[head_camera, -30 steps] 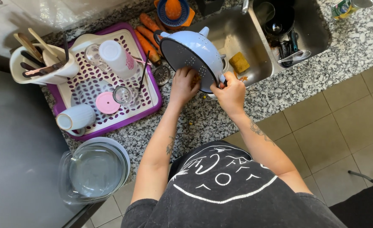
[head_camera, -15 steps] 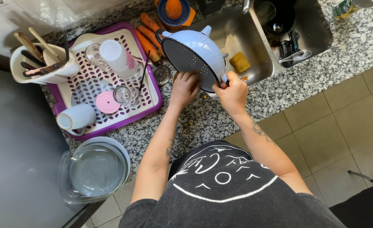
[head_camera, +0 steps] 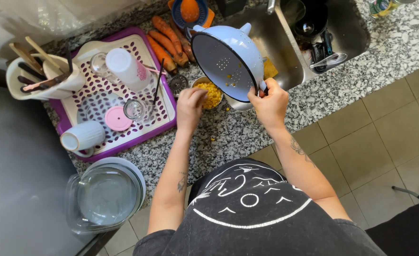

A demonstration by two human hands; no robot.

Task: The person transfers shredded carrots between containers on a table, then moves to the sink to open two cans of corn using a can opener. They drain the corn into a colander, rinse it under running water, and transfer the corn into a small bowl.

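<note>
My right hand (head_camera: 269, 102) grips the rim of a light blue colander (head_camera: 228, 59), tipped on its side above the counter, with a few corn kernels stuck inside. Under it stands a small bowl of yellow corn (head_camera: 211, 93). My left hand (head_camera: 189, 102) rests on the bowl's left edge, fingers curled at the rim. Some loose kernels (head_camera: 212, 139) lie on the speckled granite counter (head_camera: 238, 132) in front of the bowl.
A purple and white drying tray (head_camera: 164, 102) with cups, a glass and a pink lid sits to the left. Carrots (head_camera: 164, 35) lie behind it. The steel sink (head_camera: 290, 52) holds dishes. Stacked glass bowls (head_camera: 105, 196) and a utensil holder (head_camera: 39, 78) stand at left.
The colander has tipped and lifted away to the right, uncovering the bowl of corn. My left hand has come off the colander and dropped to the bowl.
</note>
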